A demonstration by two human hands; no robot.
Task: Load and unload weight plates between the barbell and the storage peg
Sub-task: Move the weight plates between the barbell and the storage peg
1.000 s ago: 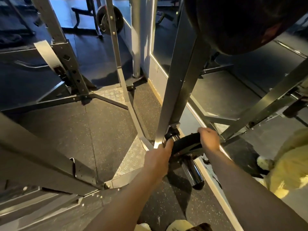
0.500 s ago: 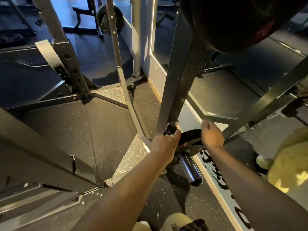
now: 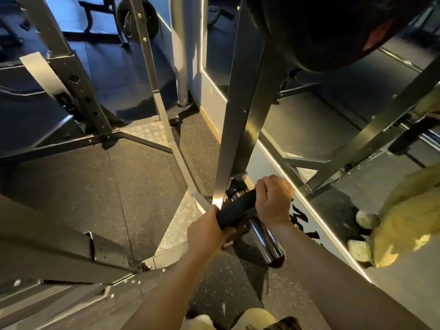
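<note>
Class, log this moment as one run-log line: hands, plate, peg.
left hand: grips plate rim | right hand: grips plate rim | plate: on peg | peg: chrome, end bare

Both your hands grip a black weight plate on the chrome storage peg at the foot of the rack upright.

Your left hand (image 3: 206,228) curls round the plate's near-left edge; your right hand (image 3: 273,198) clasps its far-right rim. The weight plate (image 3: 238,207) sits on the storage peg (image 3: 265,239), close to the rack upright (image 3: 240,115), with the peg's bare chrome end jutting toward you past the plate. High on the upright hangs a large dark plate (image 3: 321,32). Right of the upright, a mirror (image 3: 333,110) shows yellow clothing.
</note>
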